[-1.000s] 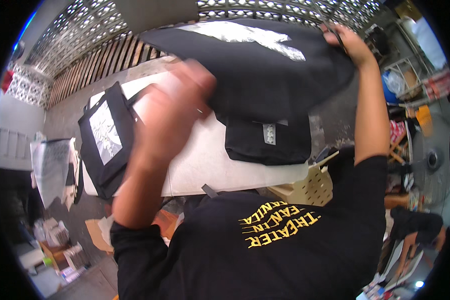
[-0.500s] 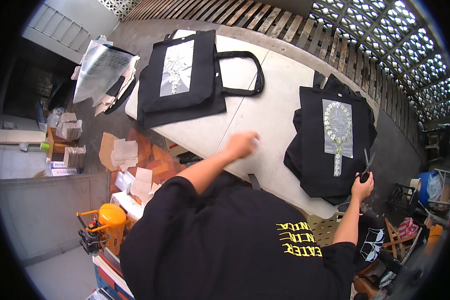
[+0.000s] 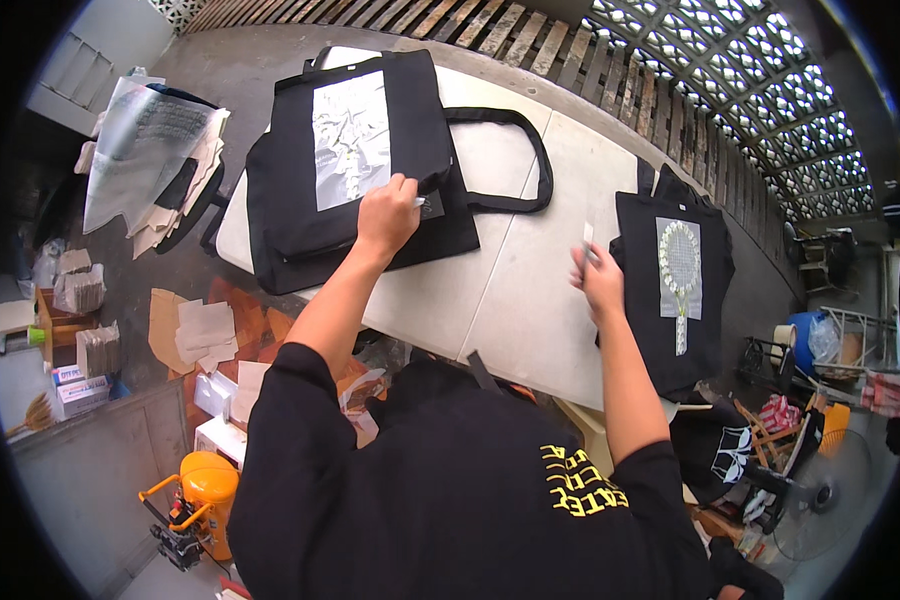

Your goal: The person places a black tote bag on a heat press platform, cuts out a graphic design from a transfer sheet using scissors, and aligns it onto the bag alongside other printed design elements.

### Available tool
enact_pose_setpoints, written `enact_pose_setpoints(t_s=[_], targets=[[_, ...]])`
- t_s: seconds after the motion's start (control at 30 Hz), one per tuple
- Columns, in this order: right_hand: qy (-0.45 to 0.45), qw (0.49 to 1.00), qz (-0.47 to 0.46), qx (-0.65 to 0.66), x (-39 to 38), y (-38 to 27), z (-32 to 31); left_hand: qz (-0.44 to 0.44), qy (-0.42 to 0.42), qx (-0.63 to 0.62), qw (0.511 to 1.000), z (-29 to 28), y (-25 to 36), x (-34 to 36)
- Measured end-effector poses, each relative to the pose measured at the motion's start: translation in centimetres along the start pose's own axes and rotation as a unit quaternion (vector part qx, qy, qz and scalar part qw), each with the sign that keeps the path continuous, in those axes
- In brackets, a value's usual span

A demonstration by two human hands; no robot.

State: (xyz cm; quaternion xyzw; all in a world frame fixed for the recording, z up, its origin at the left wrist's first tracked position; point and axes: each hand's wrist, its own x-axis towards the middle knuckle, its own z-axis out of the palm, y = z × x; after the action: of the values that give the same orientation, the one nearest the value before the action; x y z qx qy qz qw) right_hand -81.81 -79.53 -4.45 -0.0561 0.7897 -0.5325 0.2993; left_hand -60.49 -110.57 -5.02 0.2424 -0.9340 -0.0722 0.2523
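My left hand (image 3: pixel 388 215) grips the lower right part of a black tote bag (image 3: pixel 288 160) at the back left of the table. The bag lies on another, its looped handle reaching rightward, and bears a crinkled silvery print sheet (image 3: pixel 350 120). A small white bit at my fingertips is too small to name. My right hand (image 3: pixel 600 280) is closed on scissors (image 3: pixel 590 250), blades pointing away from me, beside a pile of black bags (image 3: pixel 640 300) on the right. The top one has a racket-shaped flower print (image 3: pixel 680 270).
The white table (image 3: pixel 530 260) has clear sheets and papers (image 3: pixel 135 150) beside it on the left. An orange compressor (image 3: pixel 208 478) and cardboard scraps (image 3: pixel 170 330) are at lower left. A fan (image 3: pixel 820 495) and clutter stand at right, a slatted wooden row (image 3: pixel 530 40) behind.
The black bag held aloft earlier now lies on the right pile. My left hand moved to the left bag; my right hand moved inward from the pile with the scissors.
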Motion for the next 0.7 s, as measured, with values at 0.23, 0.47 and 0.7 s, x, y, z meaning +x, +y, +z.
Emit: enact_pose_setpoints(t_s=[0.23,0.47,0.7], targets=[[-0.224,0.929,0.171,0.238,5.2,-11.9,15.9,0.093,0.013,-0.043,0.995,-8.5,6.9,-0.7],[-0.169,0.964,0.095,0.182,8.3,-10.4,24.3,-0.017,-0.018,-0.177,0.984,-7.7,4.3,-3.2],[-0.154,0.981,0.011,0.116,7.9,-15.0,25.0,-0.531,-0.138,0.021,0.836,-7.7,-14.9,-9.0]])
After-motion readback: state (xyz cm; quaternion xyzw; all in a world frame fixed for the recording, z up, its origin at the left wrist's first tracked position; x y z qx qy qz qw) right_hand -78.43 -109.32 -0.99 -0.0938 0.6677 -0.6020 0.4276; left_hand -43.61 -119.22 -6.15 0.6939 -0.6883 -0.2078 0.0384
